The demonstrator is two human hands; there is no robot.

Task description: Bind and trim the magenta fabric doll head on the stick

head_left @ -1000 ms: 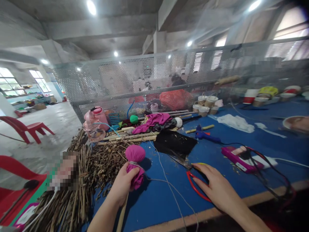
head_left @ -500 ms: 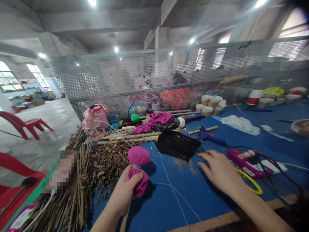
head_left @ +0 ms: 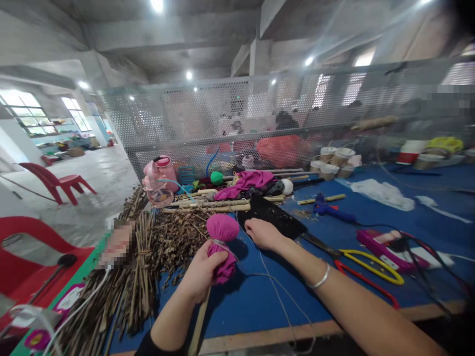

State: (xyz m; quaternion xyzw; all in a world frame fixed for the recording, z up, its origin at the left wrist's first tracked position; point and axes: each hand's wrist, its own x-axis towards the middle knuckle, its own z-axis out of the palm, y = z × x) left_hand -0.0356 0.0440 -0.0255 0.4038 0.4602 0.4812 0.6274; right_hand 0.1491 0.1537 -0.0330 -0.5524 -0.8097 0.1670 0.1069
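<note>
Magenta cloth bundle [head_left: 223,228] on stick [head_left: 200,321], 1 pc., grey string tie [head_left: 221,243] at neck; in L. hand [head_left: 203,272], approx. 6 o'clock of view ctr.
L. fingers closed round bundle's gathered lower cloth. R. hand [head_left: 262,234], silver band [head_left: 322,277] at wrist: fingers curled, by black sheet [head_left: 284,216], btwn 2 & 3 o'clock of bundle; can't tell if gripping anything. Also on blue surface [head_left: 237,311], dirs. from bundle: scissors [head_left: 336,255], yellow/red handles, approx. 3 o'clock; blue glue gun [head_left: 334,211], btwn 2 & 3; dried stalks [head_left: 129,277], approx. 9; pink jug [head_left: 159,183], btwn 10 & 11.
</note>
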